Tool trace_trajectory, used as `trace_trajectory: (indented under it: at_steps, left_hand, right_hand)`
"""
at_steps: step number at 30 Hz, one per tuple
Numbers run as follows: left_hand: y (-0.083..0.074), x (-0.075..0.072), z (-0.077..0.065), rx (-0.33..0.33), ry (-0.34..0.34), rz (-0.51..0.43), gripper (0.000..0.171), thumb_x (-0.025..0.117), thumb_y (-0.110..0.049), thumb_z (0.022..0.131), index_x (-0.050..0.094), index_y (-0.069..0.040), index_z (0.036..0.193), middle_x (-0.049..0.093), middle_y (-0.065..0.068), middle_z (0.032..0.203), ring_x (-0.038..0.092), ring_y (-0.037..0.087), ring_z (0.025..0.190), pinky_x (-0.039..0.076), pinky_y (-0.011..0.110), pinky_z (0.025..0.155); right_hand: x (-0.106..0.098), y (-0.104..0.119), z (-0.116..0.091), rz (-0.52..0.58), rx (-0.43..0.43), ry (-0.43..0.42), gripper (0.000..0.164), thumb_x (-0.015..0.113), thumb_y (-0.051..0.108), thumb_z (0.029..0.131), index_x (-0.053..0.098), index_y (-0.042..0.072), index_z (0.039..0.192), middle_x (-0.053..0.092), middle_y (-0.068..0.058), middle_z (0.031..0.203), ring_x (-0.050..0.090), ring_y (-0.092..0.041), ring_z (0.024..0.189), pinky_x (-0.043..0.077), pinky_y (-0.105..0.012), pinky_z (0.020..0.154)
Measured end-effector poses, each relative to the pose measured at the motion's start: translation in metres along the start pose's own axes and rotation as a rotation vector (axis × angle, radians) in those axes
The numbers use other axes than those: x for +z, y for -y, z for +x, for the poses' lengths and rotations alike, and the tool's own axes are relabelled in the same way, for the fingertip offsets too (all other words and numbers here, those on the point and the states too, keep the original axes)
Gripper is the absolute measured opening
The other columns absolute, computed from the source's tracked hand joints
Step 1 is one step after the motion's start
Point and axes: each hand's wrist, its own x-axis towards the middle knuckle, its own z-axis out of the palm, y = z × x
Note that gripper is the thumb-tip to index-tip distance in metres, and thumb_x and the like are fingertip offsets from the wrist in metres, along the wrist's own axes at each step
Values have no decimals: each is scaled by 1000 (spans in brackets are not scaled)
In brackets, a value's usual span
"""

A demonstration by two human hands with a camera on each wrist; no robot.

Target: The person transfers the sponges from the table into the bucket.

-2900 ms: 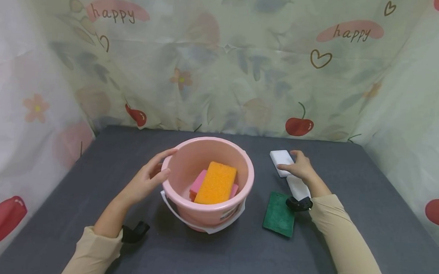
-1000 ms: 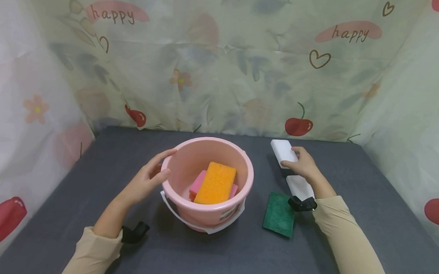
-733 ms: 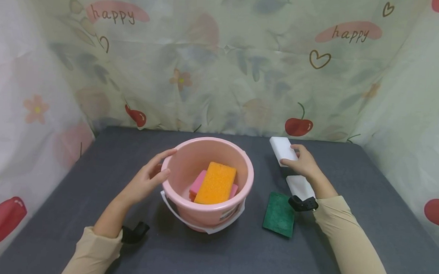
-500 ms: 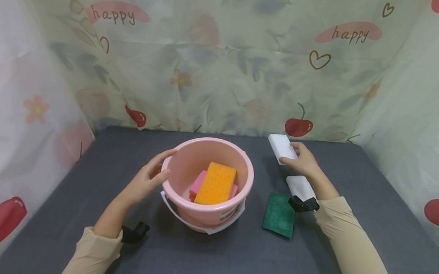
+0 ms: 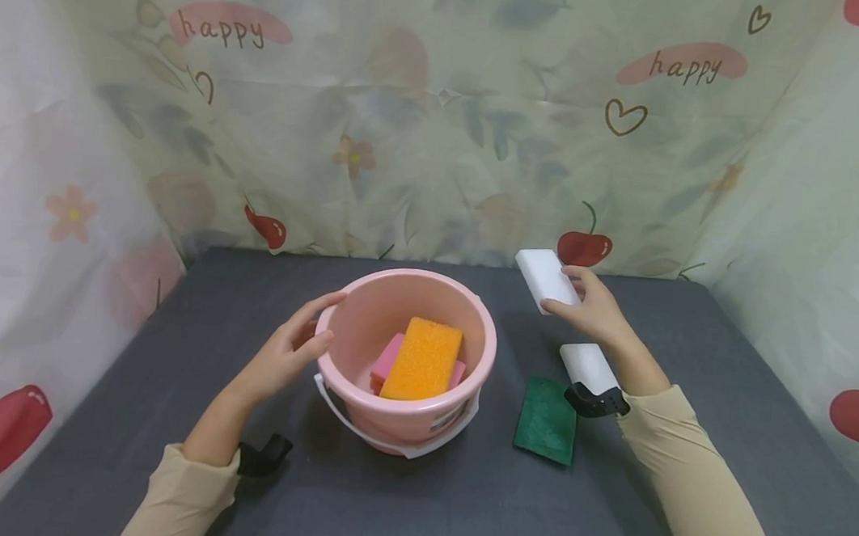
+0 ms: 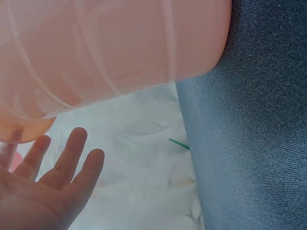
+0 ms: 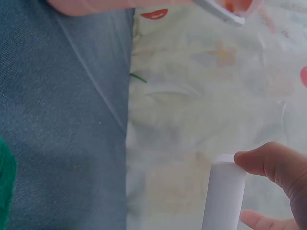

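Observation:
In the head view my right hand (image 5: 593, 309) pinches a white sponge (image 5: 545, 279) between thumb and fingers, raised above the table and tilted. The right wrist view shows the thumb on one narrow edge of that sponge (image 7: 224, 194). My left hand (image 5: 282, 357) is at the left rim of a pink bucket (image 5: 401, 416), its fingertips right at the lip. In the left wrist view the left hand's (image 6: 50, 187) fingers are spread and nearly straight. Inside the bucket, an orange sponge (image 5: 425, 358) lies over a pink sponge (image 5: 387, 359), which is partly hidden.
Another white sponge (image 5: 586, 365) lies on the dark table (image 5: 417, 510) beneath the right wrist, partly covered by the wrist strap. Beside it is a green scouring pad (image 5: 547, 420). The bucket's white handle (image 5: 409, 449) hangs down in front. Printed cloth (image 5: 443, 139) encloses the back and sides.
My right hand has taken hold of the white sponge and lifted it off the table, up and slightly left. The left hand and the bucket stay in place.

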Motion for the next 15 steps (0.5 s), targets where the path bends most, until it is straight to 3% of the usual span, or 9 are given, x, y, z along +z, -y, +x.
trace_trajectory:
  at_steps: [15]
  left_hand:
    - [0, 0, 0, -5, 1, 9, 55, 47, -17, 95, 28, -22, 146, 30, 13, 149, 49, 37, 119, 50, 21, 83]
  right_hand:
    - [-3, 21, -13, 8, -62, -10, 71, 64, 22, 86, 26, 3, 143, 37, -29, 138, 41, -42, 124, 43, -56, 92]
